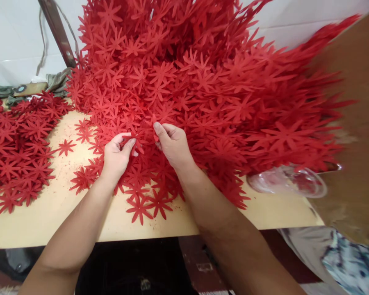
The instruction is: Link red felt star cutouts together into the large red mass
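A large heap of red flower-shaped cutouts point(160, 82) with narrow petals fills the middle and back of the table. In front of it my left hand point(119, 153) pinches a red flower cutout point(133, 141) between thumb and fingers. To its right, my right hand point(172, 143) has thumb and forefinger closed on another red flower cutout point(155, 130), of which only a part shows. The two hands are a short way apart, over the heap's near side. A few cutouts point(140, 209) lie loose near the table's front edge.
A smaller pile of red cutouts point(21, 151) lies on the left of the pale table point(141, 233). At right are a clear plastic container point(283, 182) and an upright brown board point(359, 123). A metal post point(59, 32) and grey-green cloth point(60, 82) are at back left.
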### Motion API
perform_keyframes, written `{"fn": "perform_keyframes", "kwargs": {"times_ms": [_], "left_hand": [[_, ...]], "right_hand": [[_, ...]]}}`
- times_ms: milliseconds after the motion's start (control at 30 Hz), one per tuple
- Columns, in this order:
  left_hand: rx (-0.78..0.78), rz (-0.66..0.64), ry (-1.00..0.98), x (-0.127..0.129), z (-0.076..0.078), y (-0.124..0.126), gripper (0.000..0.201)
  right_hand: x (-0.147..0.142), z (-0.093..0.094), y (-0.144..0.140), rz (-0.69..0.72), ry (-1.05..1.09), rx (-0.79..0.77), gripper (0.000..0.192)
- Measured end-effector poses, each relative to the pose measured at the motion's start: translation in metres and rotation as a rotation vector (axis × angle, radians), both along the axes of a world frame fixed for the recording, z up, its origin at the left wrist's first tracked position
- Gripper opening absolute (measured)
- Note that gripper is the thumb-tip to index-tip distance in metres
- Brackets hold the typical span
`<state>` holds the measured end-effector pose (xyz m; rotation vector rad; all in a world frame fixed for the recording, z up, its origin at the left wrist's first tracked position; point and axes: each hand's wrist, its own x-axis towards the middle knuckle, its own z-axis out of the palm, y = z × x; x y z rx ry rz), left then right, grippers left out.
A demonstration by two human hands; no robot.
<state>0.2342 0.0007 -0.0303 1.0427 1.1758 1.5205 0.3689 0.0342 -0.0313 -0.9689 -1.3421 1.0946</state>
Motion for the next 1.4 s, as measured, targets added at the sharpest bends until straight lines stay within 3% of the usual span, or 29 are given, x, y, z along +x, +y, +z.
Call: {"fn": "perform_keyframes", "kwargs": {"times_ms": [267, 467, 600, 833, 1000, 1167, 1400], "left_hand": [[0.044, -0.091, 0.015, 0.001, 0.0, -0.001, 0.019], [0.056, -0.027, 0.213, 0.001, -0.01, -0.002, 0.025], [0.063, -0.027, 0.299, -0.001, -0.013, -0.002, 0.019], [0.083, -0.041, 0.182, -0.001, -0.012, -0.001, 0.008], [0.105, 0.006, 0.166, -0.002, -0.005, -0.002, 0.015], [0.148, 0.067, 0.116, -0.004, -0.003, 0.0, 0.024], [0.158, 0.051, 0.153, -0.001, -0.007, -0.001, 0.02]], "right_hand": [[-0.007, -0.002, -0.006, 0.187, 0.043, 0.009, 0.044], [-0.004, -0.006, -0.003, 0.218, -0.033, 0.022, 0.036], [-0.002, -0.006, 0.001, 0.137, 0.007, -0.007, 0.024], [-0.005, -0.009, 0.002, 0.061, 0.058, -0.062, 0.015], [-0.002, -0.01, 0.006, -0.053, 0.08, -0.044, 0.018], [0.004, -0.008, 0.011, -0.102, 0.17, -0.128, 0.026], [-0.003, 0.004, -0.003, 0.09, 0.125, -0.141, 0.048]]}}
